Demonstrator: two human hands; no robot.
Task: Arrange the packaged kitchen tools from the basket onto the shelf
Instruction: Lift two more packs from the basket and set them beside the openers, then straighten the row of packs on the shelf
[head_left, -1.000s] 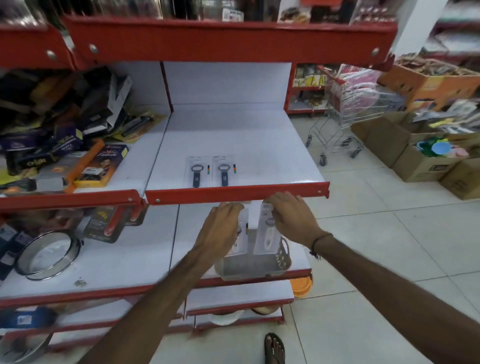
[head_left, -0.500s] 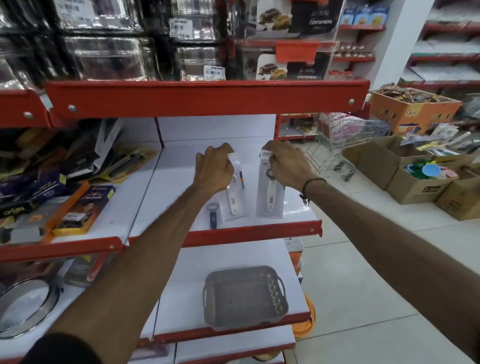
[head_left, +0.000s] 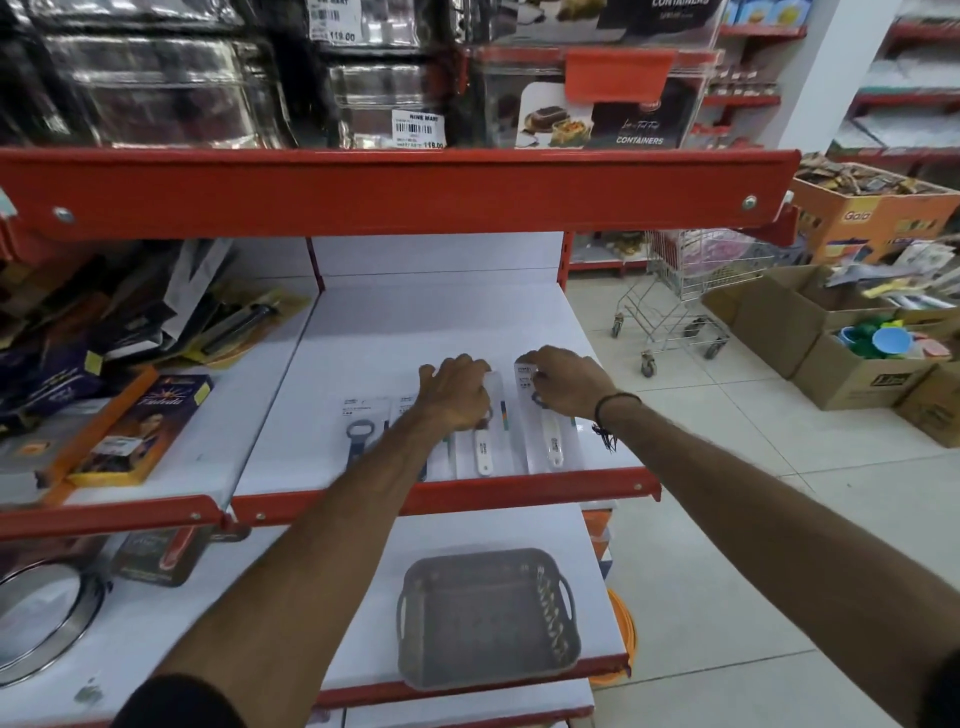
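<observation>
Four packaged tools are laid in a row on the shelf (head_left: 415, 322), near its front lip. Left hand (head_left: 460, 392) is placed on the third pack (head_left: 485, 441); right hand (head_left: 569, 384) on the fourth (head_left: 550, 441), just beside it. Two packs (head_left: 361, 431) lie left of the left hand. The basket (head_left: 488, 618) is set on the shelf below, nearer than both hands.

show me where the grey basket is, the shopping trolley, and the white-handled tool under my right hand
grey basket (head_left: 563, 597): head view, right handle rim.
shopping trolley (head_left: 696, 270): head view, wire cage side.
white-handled tool (head_left: 554, 446): head view, handle inside its pack.
</observation>
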